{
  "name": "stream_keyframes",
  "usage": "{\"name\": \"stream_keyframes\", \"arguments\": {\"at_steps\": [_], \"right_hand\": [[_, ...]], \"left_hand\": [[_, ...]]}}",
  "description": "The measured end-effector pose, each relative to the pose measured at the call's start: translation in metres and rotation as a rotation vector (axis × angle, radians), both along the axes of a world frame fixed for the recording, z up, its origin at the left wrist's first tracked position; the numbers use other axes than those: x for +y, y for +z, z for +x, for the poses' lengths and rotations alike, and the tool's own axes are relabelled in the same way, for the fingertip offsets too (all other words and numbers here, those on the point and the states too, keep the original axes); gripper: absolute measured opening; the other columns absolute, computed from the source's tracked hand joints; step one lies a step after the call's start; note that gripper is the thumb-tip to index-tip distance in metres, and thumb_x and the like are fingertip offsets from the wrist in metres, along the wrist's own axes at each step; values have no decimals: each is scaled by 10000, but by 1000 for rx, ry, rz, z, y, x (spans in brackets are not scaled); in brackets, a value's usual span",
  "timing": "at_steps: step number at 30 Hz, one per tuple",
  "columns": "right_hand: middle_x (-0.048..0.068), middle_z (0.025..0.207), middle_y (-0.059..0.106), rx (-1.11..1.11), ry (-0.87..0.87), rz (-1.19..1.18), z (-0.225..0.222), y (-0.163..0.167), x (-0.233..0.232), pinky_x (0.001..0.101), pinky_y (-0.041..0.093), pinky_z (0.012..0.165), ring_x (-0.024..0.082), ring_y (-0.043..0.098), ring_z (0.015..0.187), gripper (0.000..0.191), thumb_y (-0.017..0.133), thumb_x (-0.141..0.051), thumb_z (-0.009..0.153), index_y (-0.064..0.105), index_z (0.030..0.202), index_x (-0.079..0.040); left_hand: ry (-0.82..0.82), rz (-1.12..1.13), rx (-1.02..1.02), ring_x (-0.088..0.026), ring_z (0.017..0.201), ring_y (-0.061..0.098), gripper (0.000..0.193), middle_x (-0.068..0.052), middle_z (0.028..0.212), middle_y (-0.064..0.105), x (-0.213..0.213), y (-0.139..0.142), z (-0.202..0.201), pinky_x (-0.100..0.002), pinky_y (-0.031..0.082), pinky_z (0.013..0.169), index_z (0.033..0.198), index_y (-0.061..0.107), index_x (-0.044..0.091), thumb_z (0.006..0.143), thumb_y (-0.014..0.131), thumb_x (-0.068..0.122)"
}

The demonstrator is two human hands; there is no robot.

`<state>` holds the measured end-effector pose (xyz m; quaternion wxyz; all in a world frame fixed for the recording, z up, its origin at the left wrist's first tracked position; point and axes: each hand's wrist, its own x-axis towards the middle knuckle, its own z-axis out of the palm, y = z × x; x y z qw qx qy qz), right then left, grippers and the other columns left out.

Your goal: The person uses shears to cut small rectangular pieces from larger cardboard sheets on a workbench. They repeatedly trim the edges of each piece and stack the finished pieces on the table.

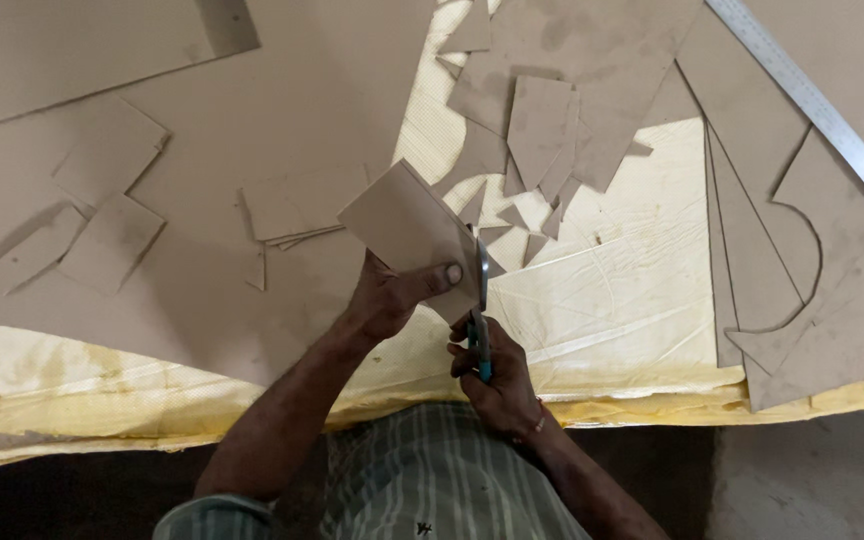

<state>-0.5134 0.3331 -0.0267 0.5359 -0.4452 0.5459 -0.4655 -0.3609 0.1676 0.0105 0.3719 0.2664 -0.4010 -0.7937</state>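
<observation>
The left hand (387,295) pinches a brown card piece (412,232) with its fingers. The right hand (492,375) fingers squeeze scissors (480,320). Scraps (542,140) lie on the yellow sheet (612,290).

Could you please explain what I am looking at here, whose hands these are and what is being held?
This is one picture from a camera worn on a person's head, looking down at their own two bare hands. The left hand holds up a brown cardboard piece. The right hand grips scissors with teal handles, their blade at the piece's edge. Underneath lies a yellowish plastic sheet spread with large cardboard sheets, a small stack of cut pieces and offcuts. A metal ruler lies at the upper right.
</observation>
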Motion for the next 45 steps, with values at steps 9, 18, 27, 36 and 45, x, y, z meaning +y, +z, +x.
{"name": "stream_keyframes", "arguments": {"at_steps": [9, 18, 27, 36, 45], "right_hand": [[75, 801, 665, 171, -51, 101, -9, -37, -18, 321, 557, 629, 190, 648, 695, 150, 605, 60, 773, 669, 892, -4], [146, 1217, 633, 4, 61, -77, -17, -29, -1, 398, 605, 862, 258, 676, 1057, 155, 560, 54, 751, 681, 843, 21], [161, 1423, 533, -126, -1, 137, -8, -9, 7, 478, 540, 1036, 293, 564, 1314, 194, 546, 47, 647, 675, 791, 32], [131, 1629, 367, -193, 49, 140, -13, 5, 9, 542, 368, 1181, 309, 359, 1524, 227, 556, 49, 608, 714, 770, 38], [116, 1646, 360, -133, 90, 148, -7, 17, 7, 521, 371, 1233, 331, 383, 1492, 377, 572, -3, 647, 718, 993, -36]], "left_hand": [[183, 16, 2, -151, 858, 710, 283, -60, 962, 699, -21, -30, -10, -312, 637, 715, 1077, 685, 22, 810, 777, 37], [218, 68, 92, -220, 926, 664, 441, -161, 1083, 720, -26, -8, 36, -329, 567, 756, 1243, 634, -94, 835, 578, 66], [141, 159, 51, -194, 797, 637, 417, -82, 911, 619, -34, 19, 26, -387, 628, 757, 1249, 536, -2, 874, 717, 28], [265, 5, -87, -199, 908, 767, 354, -97, 1037, 700, -33, 23, -2, -347, 690, 722, 1226, 585, 45, 1016, 574, 329], [241, -114, -189, -263, 923, 779, 324, -198, 1066, 681, -23, 37, -14, -357, 663, 730, 1199, 472, -34, 988, 626, 159]]}}
